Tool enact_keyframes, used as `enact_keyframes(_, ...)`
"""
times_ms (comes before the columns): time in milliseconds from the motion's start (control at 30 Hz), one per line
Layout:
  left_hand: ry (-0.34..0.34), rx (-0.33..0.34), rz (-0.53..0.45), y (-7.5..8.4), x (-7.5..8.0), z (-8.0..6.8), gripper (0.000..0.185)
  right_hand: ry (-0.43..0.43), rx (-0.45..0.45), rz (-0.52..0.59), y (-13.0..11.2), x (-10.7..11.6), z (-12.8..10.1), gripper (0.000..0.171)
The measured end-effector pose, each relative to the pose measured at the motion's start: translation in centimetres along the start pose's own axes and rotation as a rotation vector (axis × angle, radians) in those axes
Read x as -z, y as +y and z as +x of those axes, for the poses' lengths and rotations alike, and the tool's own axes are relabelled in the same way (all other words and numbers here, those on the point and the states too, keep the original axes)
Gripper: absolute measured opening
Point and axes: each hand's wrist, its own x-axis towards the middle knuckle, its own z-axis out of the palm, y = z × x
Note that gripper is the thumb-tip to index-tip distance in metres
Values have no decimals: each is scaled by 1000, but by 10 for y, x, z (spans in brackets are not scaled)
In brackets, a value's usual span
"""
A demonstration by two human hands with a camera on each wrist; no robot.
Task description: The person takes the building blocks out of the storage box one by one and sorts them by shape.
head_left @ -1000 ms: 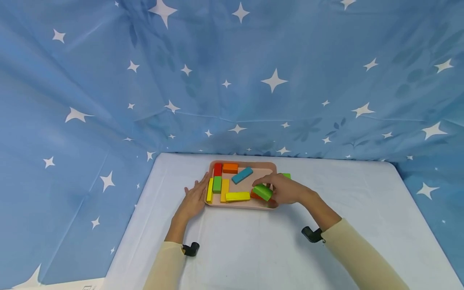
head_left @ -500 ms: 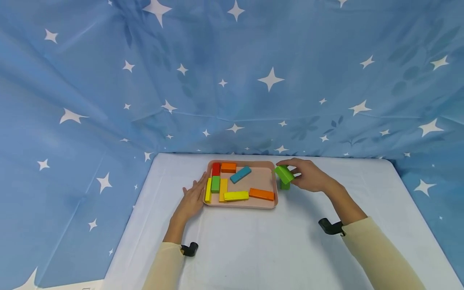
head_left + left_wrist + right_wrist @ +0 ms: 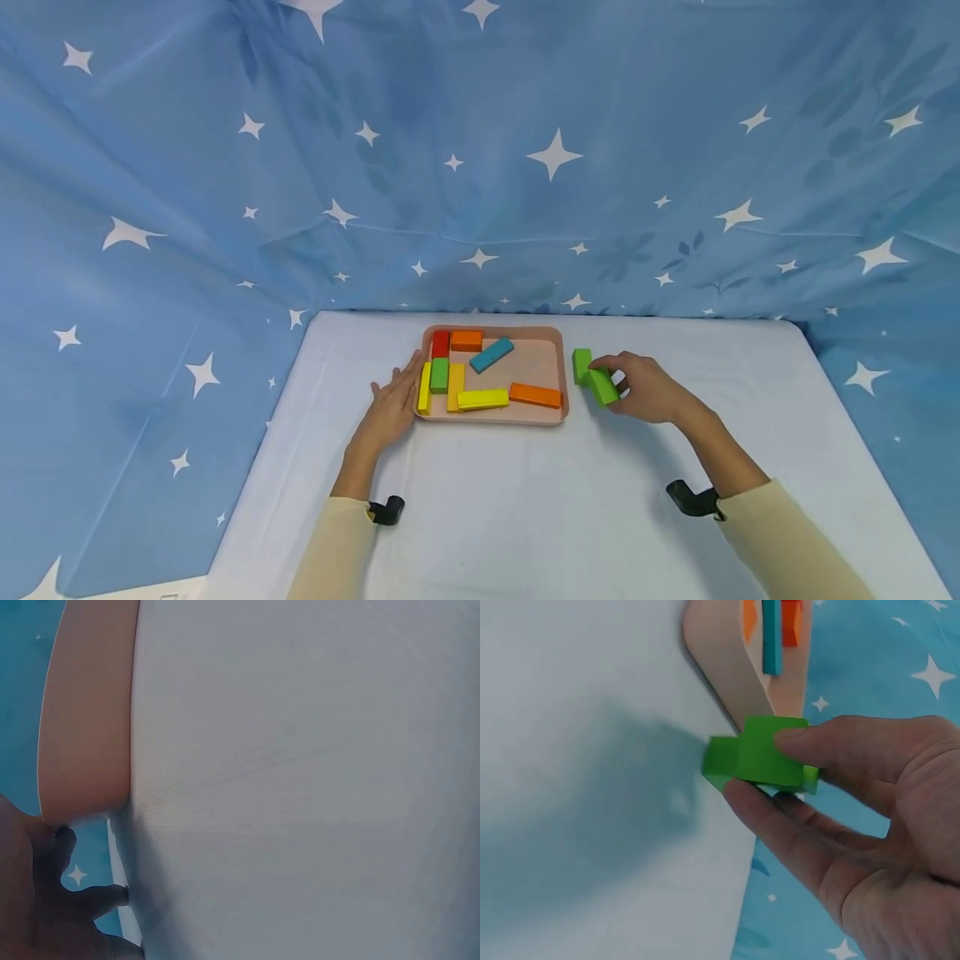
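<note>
My right hand (image 3: 648,392) pinches a green block (image 3: 602,387) between thumb and fingers, just right of the pink tray (image 3: 495,421). Another green block (image 3: 581,367) stands on the table beside the tray; the held one overlaps it in the right wrist view, where the thumb lies on the held block's face (image 3: 769,754). With fingers straight, my left hand (image 3: 390,412) rests against the tray's left side. Dark, partly cut-off fingers of that hand show below the tray wall (image 3: 86,712) in the left wrist view.
Inside the tray are a red block (image 3: 440,344), a teal block (image 3: 492,355), a green block (image 3: 439,376), two orange blocks (image 3: 536,395) and several yellow ones (image 3: 482,399). A white cloth covers the table (image 3: 495,500). A blue starry curtain (image 3: 480,167) hangs behind.
My right hand has carried the green block from over the tray's right end out past its right side, then down nearer me. The left hand stays at the tray.
</note>
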Motion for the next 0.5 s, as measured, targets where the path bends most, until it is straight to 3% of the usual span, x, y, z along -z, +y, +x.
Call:
enact_keyframes(233, 7, -9, -10, -1, 0, 0, 57, -41, -100, 36, 1, -25, 3, 64)
enact_keyframes(500, 11, 1, -17, -1, 0, 0, 56, -11, -119, 13, 6, -47, 11, 64)
